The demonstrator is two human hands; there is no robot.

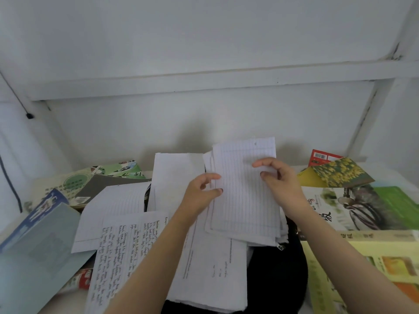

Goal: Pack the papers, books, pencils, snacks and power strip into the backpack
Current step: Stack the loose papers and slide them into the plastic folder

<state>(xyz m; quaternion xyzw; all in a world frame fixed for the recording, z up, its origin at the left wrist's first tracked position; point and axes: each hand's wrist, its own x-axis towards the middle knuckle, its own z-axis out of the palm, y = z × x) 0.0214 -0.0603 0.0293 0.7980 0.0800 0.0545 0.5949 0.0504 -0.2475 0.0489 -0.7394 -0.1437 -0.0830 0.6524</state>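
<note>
Nearest the camera, the black backpack [276,279] lies at bottom centre, partly covered by a printed sheet [210,264] and a handwritten sheet [122,252]. A blue-grey book [34,257], a red snack packet [82,278] and a yellow book [362,264] flank it, all outside it. Just above it, the left hand [199,193] pinches the left edge of a stack of lined papers [244,196] and the right hand [281,182] grips its right edge, fingers curled over the front; its lower end hangs over the backpack, and whether it is inside I cannot tell. Further back lie a green book [108,171] and a flowered book [335,173]. Packing looks barely begun; no pencils or power strip show.
</note>
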